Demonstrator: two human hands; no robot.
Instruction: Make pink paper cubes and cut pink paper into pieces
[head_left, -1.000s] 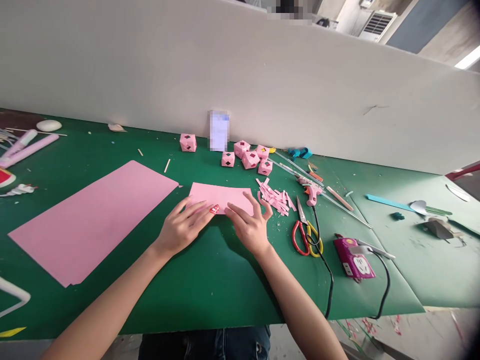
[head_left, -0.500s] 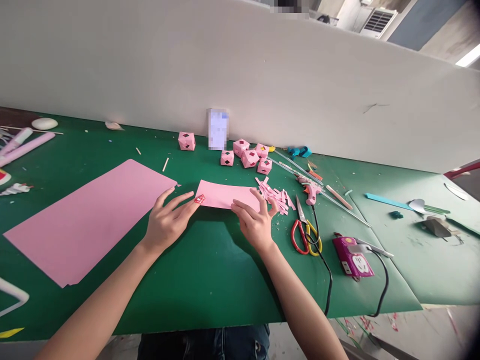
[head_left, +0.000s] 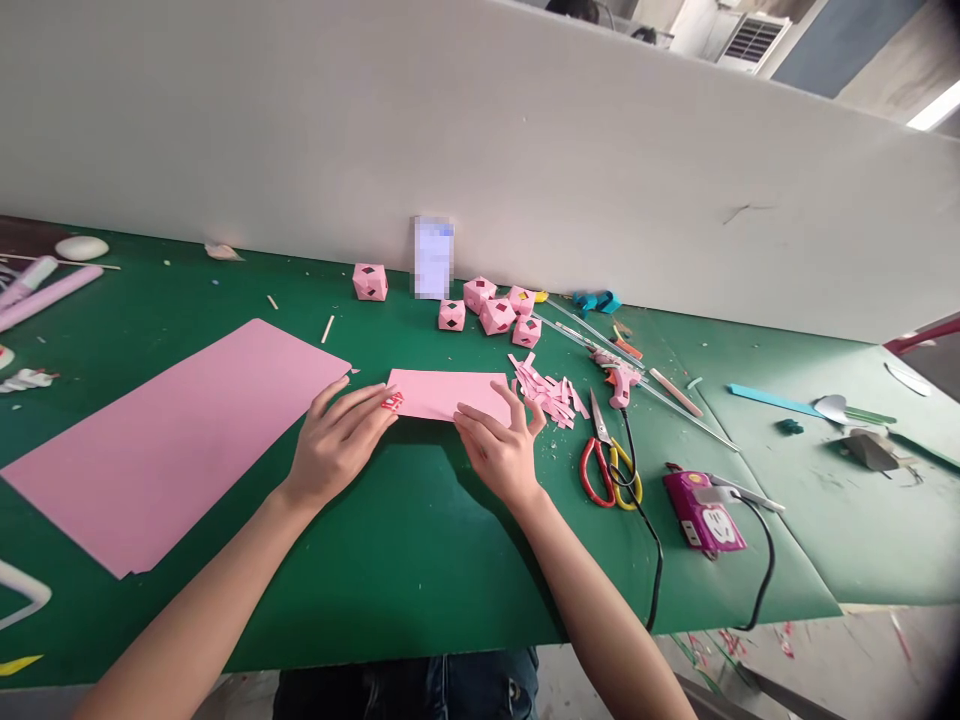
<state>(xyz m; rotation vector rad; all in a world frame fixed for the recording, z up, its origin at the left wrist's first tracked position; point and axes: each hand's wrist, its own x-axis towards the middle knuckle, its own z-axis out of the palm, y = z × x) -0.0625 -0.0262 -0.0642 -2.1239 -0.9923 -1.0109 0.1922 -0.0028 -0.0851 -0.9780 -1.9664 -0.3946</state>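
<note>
A small rectangle of pink paper (head_left: 435, 392) is held between my two hands above the green table. My left hand (head_left: 334, 440) grips its left end, with a small red-and-white patterned piece (head_left: 391, 401) showing at the fingertips; what that piece is I cannot make out. My right hand (head_left: 501, 450) pinches the lower right edge, its other fingers raised over the right end. Both thumbs are mostly hidden. A large sheet of pink paper (head_left: 187, 440) lies flat to the left of my left hand.
Several pink folded paper balls (head_left: 496, 316) sit near a propped phone (head_left: 433, 258) at the back. Right of my hands are pink paper strips (head_left: 551, 393), scissors (head_left: 598, 450), a pink glue gun (head_left: 621, 384) and a purple power socket block (head_left: 705, 513) with black cables.
The pink rectangle has gone from bowed to flatter. My right hand has shifted slightly left and its fingers have drawn in. The fingers of my left hand have closed together more.
</note>
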